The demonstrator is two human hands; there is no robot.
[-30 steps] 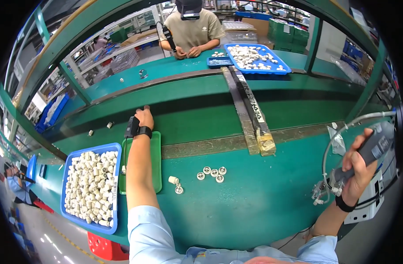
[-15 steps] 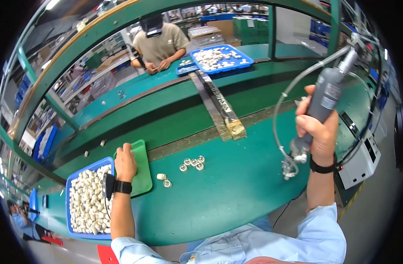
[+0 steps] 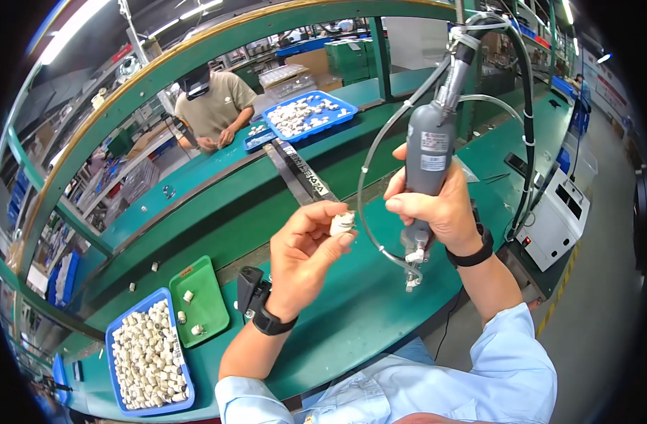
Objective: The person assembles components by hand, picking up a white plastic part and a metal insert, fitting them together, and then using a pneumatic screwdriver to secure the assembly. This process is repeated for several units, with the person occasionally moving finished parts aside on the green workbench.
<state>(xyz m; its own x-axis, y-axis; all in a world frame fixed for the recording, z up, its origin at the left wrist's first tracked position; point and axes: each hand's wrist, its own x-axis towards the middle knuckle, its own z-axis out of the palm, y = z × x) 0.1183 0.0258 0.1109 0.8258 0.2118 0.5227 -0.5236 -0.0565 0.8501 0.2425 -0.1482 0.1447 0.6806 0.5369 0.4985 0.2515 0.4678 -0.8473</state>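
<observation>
My left hand (image 3: 306,254) is raised over the middle of the bench, pinching a small white cylindrical part (image 3: 342,223) between thumb and fingertips. My right hand (image 3: 440,212) is wrapped round the grey body of an electric screwdriver (image 3: 431,141), which points downward. Its metal tip (image 3: 413,281) is low and to the right of the white part, apart from it. Beyond my left wrist lies a green tray (image 3: 214,300) with three small white parts in it. Beside that tray stands a blue tray (image 3: 191,385) heaped with similar white parts (image 3: 146,353).
A clear hose (image 3: 366,169) and a black cable (image 3: 528,106) loop around the screwdriver. A white control box (image 3: 558,219) stands at the right. Across the bench, a person (image 3: 217,106) sits near another blue tray (image 3: 348,113) of white parts. A dark rail (image 3: 298,169) crosses between.
My left hand has come up and right from the green tray, now with a white part in its fingers. My right hand and the screwdriver appear further left, and the view has turned.
</observation>
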